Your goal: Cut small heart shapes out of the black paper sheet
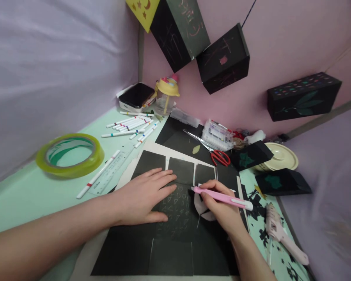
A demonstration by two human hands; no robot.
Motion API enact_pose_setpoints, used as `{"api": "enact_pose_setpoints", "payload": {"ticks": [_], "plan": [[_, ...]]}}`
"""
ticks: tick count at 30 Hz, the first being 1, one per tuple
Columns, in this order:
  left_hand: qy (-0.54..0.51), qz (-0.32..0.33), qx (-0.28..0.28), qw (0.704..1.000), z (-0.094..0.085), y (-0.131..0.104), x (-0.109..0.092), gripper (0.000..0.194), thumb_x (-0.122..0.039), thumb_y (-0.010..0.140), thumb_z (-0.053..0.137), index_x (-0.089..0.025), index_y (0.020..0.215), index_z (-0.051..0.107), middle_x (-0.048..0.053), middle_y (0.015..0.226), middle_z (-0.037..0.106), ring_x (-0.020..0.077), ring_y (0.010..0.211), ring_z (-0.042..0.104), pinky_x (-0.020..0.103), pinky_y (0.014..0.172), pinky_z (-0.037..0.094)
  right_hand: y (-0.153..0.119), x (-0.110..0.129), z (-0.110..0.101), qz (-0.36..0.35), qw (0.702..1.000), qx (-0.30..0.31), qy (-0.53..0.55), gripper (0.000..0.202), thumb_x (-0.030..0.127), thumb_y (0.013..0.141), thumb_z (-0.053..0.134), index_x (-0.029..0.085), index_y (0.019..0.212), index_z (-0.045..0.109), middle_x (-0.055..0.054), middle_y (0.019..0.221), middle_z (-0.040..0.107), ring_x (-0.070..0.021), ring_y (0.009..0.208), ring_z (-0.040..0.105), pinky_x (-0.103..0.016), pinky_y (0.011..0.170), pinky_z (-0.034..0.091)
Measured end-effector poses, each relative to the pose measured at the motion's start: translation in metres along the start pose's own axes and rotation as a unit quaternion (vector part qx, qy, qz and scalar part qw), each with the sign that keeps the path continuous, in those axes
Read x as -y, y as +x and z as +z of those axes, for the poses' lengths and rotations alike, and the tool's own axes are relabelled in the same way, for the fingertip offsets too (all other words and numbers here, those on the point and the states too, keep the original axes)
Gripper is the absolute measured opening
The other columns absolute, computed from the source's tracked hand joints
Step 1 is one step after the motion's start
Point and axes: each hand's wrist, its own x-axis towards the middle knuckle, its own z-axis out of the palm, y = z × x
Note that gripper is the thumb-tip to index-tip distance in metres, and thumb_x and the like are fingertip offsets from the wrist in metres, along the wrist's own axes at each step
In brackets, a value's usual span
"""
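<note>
My right hand (pixel 222 203) grips a slim pink craft knife (pixel 222 196), its tip pointing left and down at the black card (pixel 125 249). My left hand (pixel 148 195) lies flat on the same card with fingers spread, to the left of the knife. Rows of small pale outlined shapes are drawn on the card between the two hands. Beside the right hand a pale leaf-shaped patch (pixel 201 205) shows, partly hidden by the fingers. Under the card lies a larger white sheet (pixel 84 255).
A tape roll (pixel 70 155), white markers (pixel 131 124) and a clear ruler (pixel 112 171) lie left. Red-handled scissors (pixel 220 157), a leaf (pixel 196 149) and a clear box (pixel 218 134) are beyond. A glue gun (pixel 283 234) and black scraps lie right. Black paper boxes (pixel 225 58) hang above.
</note>
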Motion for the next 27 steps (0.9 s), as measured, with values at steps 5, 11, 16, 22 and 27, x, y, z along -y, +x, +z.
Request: {"api": "enact_pose_setpoints", "payload": {"ticks": [5, 11, 16, 22, 27], "plan": [[-0.013, 0.0, -0.005, 1.0, 0.0011, -0.0013, -0.0007, 0.07, -0.059, 0.082, 0.061, -0.016, 0.136, 0.051, 0.015, 0.148, 0.042, 0.0324, 0.139, 0.035, 0.047, 0.115, 0.024, 0.003, -0.0037, 0.0028, -0.005, 1.0, 0.005, -0.018, 0.008, 0.022, 0.072, 0.058, 0.019, 0.069, 0.064, 0.0, 0.066, 0.065, -0.0141, 0.061, 0.056, -0.023, 0.057, 0.043], [-0.02, -0.001, -0.011, 1.0, 0.0018, -0.0019, 0.0002, 0.07, -0.059, 0.082, 0.062, -0.017, 0.136, 0.05, 0.014, 0.148, 0.041, 0.0321, 0.139, 0.035, 0.047, 0.115, 0.025, 0.0046, -0.0063, 0.0041, -0.015, 1.0, 0.008, -0.024, 0.01, 0.023, 0.073, 0.056, 0.019, 0.067, 0.063, 0.0, 0.065, 0.065, -0.0144, 0.06, 0.057, -0.024, 0.057, 0.043], [-0.024, -0.005, -0.014, 1.0, 0.0021, -0.0011, 0.0004, 0.069, -0.059, 0.081, 0.063, -0.017, 0.135, 0.052, 0.014, 0.148, 0.042, 0.032, 0.138, 0.036, 0.047, 0.115, 0.025, 0.0031, -0.0076, 0.0052, -0.02, 0.999, 0.004, -0.033, 0.01, 0.024, 0.074, 0.057, 0.019, 0.069, 0.064, 0.0, 0.066, 0.065, -0.0145, 0.061, 0.057, -0.024, 0.058, 0.044], [-0.025, -0.004, -0.012, 1.0, 0.0022, -0.0012, 0.0007, 0.069, -0.06, 0.082, 0.062, -0.017, 0.136, 0.051, 0.013, 0.148, 0.042, 0.0314, 0.139, 0.035, 0.047, 0.116, 0.025, 0.0024, -0.0059, 0.0053, -0.031, 0.999, 0.014, -0.034, 0.011, 0.024, 0.074, 0.056, 0.019, 0.066, 0.062, -0.001, 0.065, 0.066, -0.0149, 0.061, 0.058, -0.024, 0.058, 0.044], [-0.029, -0.003, -0.016, 0.999, 0.0024, -0.0017, 0.0006, 0.069, -0.059, 0.08, 0.064, -0.017, 0.134, 0.053, 0.014, 0.147, 0.043, 0.0321, 0.138, 0.035, 0.048, 0.115, 0.026, 0.0031, -0.004, 0.006, -0.018, 0.999, 0.01, -0.038, 0.011, 0.024, 0.074, 0.056, 0.02, 0.066, 0.063, -0.001, 0.065, 0.066, -0.0157, 0.06, 0.058, -0.025, 0.057, 0.044]]}}
